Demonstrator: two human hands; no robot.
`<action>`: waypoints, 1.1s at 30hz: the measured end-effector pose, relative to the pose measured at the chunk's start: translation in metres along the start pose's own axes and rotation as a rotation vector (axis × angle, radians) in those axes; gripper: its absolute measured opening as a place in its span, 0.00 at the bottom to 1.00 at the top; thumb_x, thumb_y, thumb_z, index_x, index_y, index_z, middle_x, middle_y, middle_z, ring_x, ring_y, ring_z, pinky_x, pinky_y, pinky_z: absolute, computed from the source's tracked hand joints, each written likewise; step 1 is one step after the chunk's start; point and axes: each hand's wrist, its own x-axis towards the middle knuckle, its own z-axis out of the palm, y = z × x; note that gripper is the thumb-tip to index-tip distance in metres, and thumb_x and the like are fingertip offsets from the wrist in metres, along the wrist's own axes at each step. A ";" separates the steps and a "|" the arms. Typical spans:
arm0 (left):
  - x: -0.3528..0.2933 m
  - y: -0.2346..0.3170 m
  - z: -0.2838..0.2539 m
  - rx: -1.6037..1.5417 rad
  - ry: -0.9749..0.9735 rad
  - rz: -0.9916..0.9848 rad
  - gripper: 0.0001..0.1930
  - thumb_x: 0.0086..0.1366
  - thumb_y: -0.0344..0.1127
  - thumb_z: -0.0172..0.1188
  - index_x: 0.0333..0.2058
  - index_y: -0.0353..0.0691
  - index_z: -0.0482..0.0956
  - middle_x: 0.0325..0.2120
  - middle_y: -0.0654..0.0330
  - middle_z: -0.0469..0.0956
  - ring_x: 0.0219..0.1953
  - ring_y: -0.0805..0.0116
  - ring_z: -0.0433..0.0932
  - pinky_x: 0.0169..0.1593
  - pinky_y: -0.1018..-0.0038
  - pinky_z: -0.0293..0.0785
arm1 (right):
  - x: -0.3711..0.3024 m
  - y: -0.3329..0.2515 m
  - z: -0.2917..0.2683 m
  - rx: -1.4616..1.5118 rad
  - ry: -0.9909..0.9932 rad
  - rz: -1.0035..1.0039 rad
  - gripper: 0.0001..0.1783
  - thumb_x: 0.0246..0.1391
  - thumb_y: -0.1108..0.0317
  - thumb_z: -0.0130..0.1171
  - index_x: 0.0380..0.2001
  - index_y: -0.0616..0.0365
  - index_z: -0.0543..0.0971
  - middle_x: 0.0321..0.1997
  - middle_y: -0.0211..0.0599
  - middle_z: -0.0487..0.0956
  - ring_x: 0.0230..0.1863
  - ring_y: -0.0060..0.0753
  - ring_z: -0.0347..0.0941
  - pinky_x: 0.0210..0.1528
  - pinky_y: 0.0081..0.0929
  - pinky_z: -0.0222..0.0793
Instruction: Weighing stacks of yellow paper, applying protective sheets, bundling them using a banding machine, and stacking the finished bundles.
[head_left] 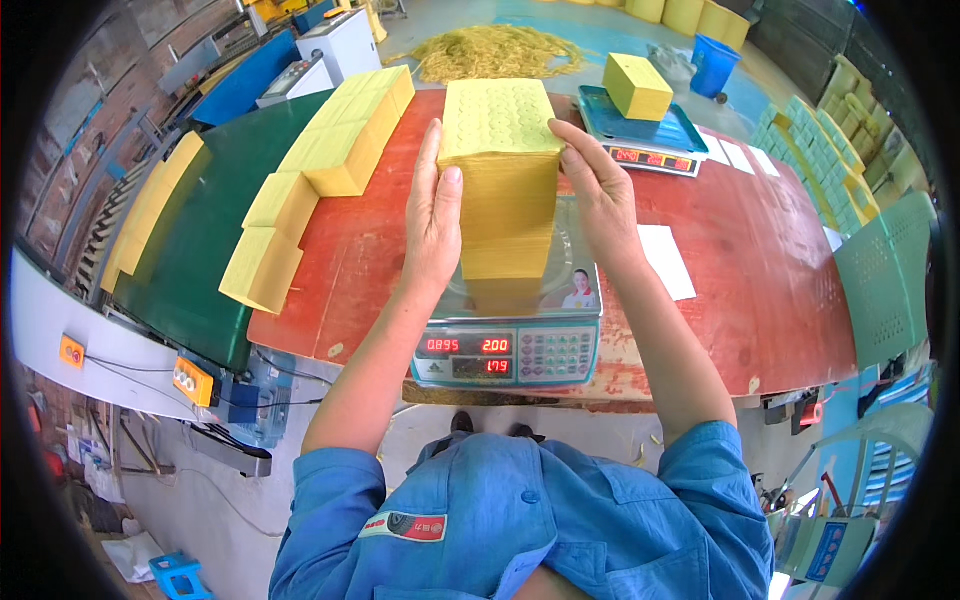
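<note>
A tall stack of yellow paper [508,205] stands upright between my two hands, its top sheet embossed with rows of rounded marks. Beneath it is the shiny metal plate of a digital scale [560,352] with red lit figures and a keypad; the stack's lower end mirrors in the plate. My left hand [434,225] presses along the stack's left side, fingers stretched away from me and thumb up near the edge. On the other side, my right hand [603,195] holds the upper right edge with its fingertips. The palms' contact with the stack is partly hidden.
Rows of yellow paper stacks [340,150] line a green conveyor belt [225,235] at left. A second scale [650,135] bears a yellow block [638,88] at the far right of the red table [735,290]. White sheets [665,262] lie right. A green plastic chair [885,275] stands beside the table.
</note>
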 end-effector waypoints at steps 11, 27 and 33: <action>-0.026 -0.018 -0.012 -0.153 0.200 -0.192 0.29 0.77 0.43 0.39 0.72 0.42 0.44 0.71 0.50 0.46 0.73 0.57 0.47 0.73 0.61 0.45 | -0.006 -0.002 -0.005 0.058 0.026 -0.027 0.21 0.68 0.68 0.48 0.62 0.61 0.70 0.58 0.40 0.75 0.58 0.27 0.70 0.60 0.24 0.64; -0.008 0.011 0.021 -0.051 0.200 -0.203 0.27 0.77 0.41 0.41 0.70 0.41 0.53 0.66 0.57 0.60 0.67 0.69 0.58 0.67 0.74 0.54 | 0.000 0.006 0.005 0.050 -0.013 -0.024 0.23 0.69 0.64 0.47 0.63 0.63 0.69 0.58 0.45 0.75 0.58 0.32 0.71 0.60 0.27 0.65; -0.005 0.008 0.016 -0.143 0.159 -0.254 0.26 0.77 0.38 0.39 0.70 0.41 0.51 0.66 0.55 0.59 0.67 0.65 0.59 0.67 0.71 0.57 | 0.000 0.016 0.004 -0.025 0.022 -0.107 0.22 0.67 0.66 0.50 0.62 0.62 0.69 0.58 0.47 0.76 0.58 0.34 0.72 0.59 0.27 0.65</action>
